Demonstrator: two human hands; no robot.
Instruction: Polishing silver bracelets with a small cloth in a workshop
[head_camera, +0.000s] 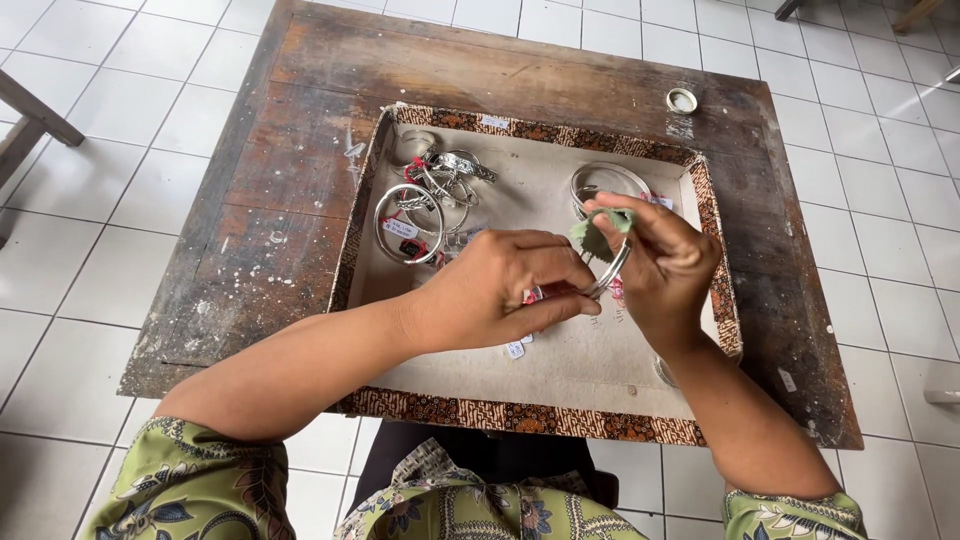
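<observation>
Over a shallow tray (715, 300) with a patterned brown border, set on a worn wooden table (300, 150), both hands work on one silver bangle (610, 272). Left hand (505, 290) has its fingers closed around the bangle's lower edge, near a small tag (532, 295). Right hand (665, 265) pinches a scrap of green cloth (598, 235) between thumb and fingertips, pressed against the bangle's upper rim. More tagged silver bangles (425, 200) lie heaped in the tray's far left corner, and another ring (605, 180) lies behind the hands. A small white round lid (682, 100) sits on the table beyond the tray.
</observation>
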